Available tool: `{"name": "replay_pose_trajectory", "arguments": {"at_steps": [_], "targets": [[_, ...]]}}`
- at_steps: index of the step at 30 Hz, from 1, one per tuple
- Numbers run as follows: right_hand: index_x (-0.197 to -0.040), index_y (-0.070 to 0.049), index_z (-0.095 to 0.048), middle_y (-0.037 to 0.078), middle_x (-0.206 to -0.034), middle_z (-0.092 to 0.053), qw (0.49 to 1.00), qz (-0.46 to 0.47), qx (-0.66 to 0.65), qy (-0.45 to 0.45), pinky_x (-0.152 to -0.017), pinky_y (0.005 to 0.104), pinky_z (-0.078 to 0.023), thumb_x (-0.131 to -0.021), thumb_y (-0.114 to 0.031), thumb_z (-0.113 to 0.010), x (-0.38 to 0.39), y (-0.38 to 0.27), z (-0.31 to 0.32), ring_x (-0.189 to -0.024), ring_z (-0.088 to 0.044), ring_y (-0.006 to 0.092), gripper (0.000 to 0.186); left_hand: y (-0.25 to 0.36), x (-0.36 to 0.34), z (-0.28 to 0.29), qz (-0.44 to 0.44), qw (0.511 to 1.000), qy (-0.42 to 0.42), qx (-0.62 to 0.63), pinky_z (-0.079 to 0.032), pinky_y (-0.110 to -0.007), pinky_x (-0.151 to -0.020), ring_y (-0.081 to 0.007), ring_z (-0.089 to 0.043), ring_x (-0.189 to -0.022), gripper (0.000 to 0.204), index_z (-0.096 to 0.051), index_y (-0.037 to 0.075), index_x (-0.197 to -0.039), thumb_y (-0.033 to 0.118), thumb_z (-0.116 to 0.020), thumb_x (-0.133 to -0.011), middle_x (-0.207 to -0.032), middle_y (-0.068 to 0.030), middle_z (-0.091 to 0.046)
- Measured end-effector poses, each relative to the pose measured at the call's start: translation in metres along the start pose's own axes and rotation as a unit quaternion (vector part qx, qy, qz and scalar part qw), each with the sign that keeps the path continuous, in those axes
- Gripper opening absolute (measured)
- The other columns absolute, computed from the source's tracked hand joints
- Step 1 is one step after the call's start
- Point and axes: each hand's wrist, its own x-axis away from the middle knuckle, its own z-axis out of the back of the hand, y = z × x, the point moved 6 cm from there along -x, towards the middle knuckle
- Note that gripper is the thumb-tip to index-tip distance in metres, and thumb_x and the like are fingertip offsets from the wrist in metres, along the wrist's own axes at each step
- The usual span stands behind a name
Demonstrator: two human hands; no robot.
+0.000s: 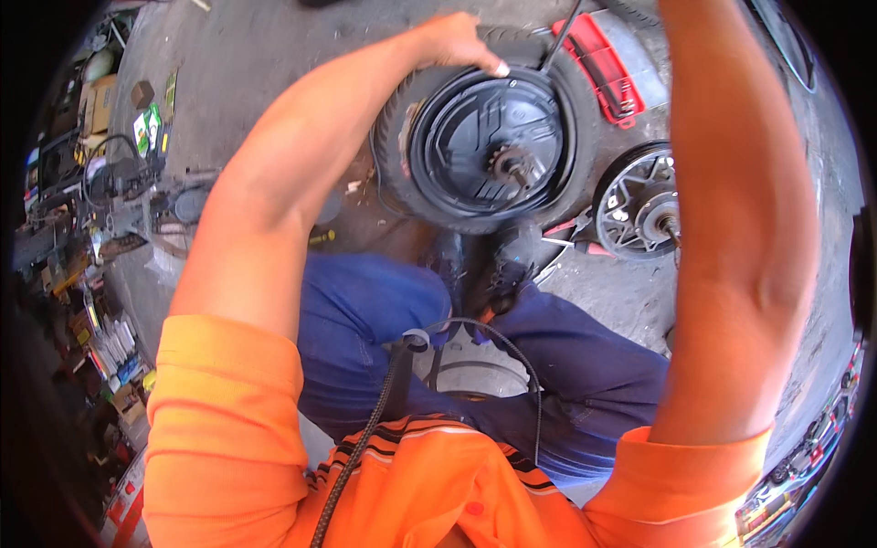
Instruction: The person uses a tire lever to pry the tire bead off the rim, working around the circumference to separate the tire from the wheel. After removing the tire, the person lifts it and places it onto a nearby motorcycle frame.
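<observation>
My left hand (461,50) grips the upper side of a black tire (393,146), thumb against the rim and fingers curled over the rubber. The tire surrounds a black hub wheel (480,137) with a sprocket and axle (514,169) facing me, just beyond my shoes. A thin metal bar (558,41) stands at the rim's upper right and runs out of the top edge. My right arm reaches up out of the picture; its hand is not visible, so what it holds cannot be seen.
A red tool case (600,73) lies right of the tire. A second, spoked wheel (630,205) and red-handled tools (594,247) sit below it. Cluttered parts and boxes (105,347) line the left side; more tools (804,461) lie at lower right. My crossed-over cable hangs down my front.
</observation>
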Motion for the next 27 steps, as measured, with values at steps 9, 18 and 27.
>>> {"name": "replay_pose_trajectory", "arguments": {"at_steps": [9, 18, 27], "targets": [[-0.091, 0.001, -0.076, 0.017, -0.088, -0.076, 0.89, -0.238, -0.383, -0.066, -0.081, 0.0366, -0.059, -0.09, -0.016, -0.058, 0.037, -0.023, 0.045, -0.083, -0.075, 0.0309, 0.026, 0.027, 0.008, -0.003, -0.045, 0.976, 0.118, -0.18, -0.046, -0.046, -0.106, -0.0396, -0.061, -0.123, 0.092, -0.052, 0.007, -0.145, 0.067, -0.071, -0.078, -0.129, -0.0257, -0.065], [-0.11, 0.007, -0.067, 0.018, -0.085, -0.071, 0.852, -0.026, -0.292, -0.435, -0.057, 0.035, -0.054, -0.093, -0.025, -0.068, 0.138, -0.032, 0.104, -0.064, -0.07, 0.024, 0.036, 0.042, 0.002, -0.007, -0.037, 0.983, 0.049, -0.176, -0.048, -0.047, -0.104, -0.0381, -0.062, -0.122, 0.08, -0.058, 0.015, -0.142, 0.066, -0.069, -0.081, -0.131, -0.0198, -0.066], [-0.1, 0.009, -0.061, 0.025, -0.09, -0.071, 0.756, -0.241, -0.391, -0.466, -0.074, 0.0447, -0.058, -0.09, -0.019, -0.055, 0.366, -0.04, 0.077, -0.08, -0.072, 0.0336, 0.03, 0.046, 0.021, -0.007, -0.021, 0.988, 0.103, -0.116, -0.046, -0.046, -0.106, -0.0359, -0.059, -0.127, 0.079, -0.062, 0.01, -0.137, 0.063, -0.072, -0.08, -0.134, -0.0225, -0.063]]}}
